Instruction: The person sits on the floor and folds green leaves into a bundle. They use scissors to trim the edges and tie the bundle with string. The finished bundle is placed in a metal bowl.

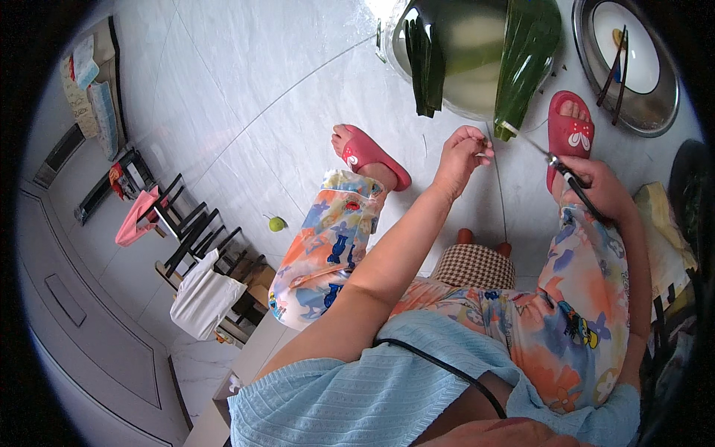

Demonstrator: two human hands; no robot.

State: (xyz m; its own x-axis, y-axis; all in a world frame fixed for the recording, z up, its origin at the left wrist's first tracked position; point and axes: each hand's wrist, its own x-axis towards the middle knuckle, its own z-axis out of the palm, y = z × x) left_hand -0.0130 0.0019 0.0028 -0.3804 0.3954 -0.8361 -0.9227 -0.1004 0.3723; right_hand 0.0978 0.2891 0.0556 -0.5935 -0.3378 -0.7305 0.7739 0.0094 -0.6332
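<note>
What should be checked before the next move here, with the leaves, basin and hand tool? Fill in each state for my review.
1. Tool gripped: ok. The right hand holds the dark-handled metal tool.
2. Left hand off the tool: ok. It is apart from the tool, fingers curled.
3. Left hand free: cannot tell. Any small piece in its fingers is unclear.
4. Tool tip against the right-hand leaf bundle: cannot tell. It points toward the bundle's lower end; contact is unclear.
5. Leaves fully inside the basin: not ok. Both bundles, including the left-hand one, overhang its near rim.
</note>
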